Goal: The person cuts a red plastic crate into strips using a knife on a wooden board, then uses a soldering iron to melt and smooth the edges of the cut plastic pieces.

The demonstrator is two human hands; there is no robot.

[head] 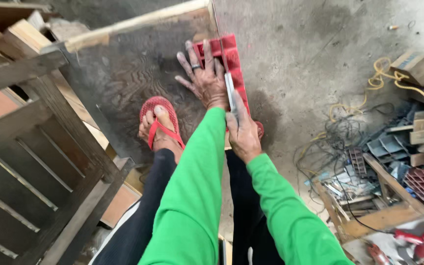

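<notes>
Fingers [190, 58] of the left hand [205, 78] are spread wide and pressed flat, palm down, partly on a red plastic grid piece [232, 59] and partly on the dark plywood sheet [133, 73] beneath it; a dark ring sits on one finger. The right hand [244, 130] is curled tight around a slim metal blade-like tool [229, 91], its flat grey strip running along the sheet's right edge, just beside the left hand and against the red piece. That red piece is ribbed, with square cells, and lies along the right edge of the sheet, near its far corner. The plywood shows wavy grain under a sooty, dusty coat, and a pale raw timber strip [138, 22] lines its far edge. A foot in a red rubber flip-flop [160, 120] with a dimpled sole stands on the sheet near its close edge. Both sleeves are bright green, smooth knit. Left of the sheet stands a dark slatted wooden frame [30, 162]. On the rough concrete floor [295, 44] to the right lie a yellow cord [384, 73], tangled black wires and scrap wood offcuts [379, 196].
</notes>
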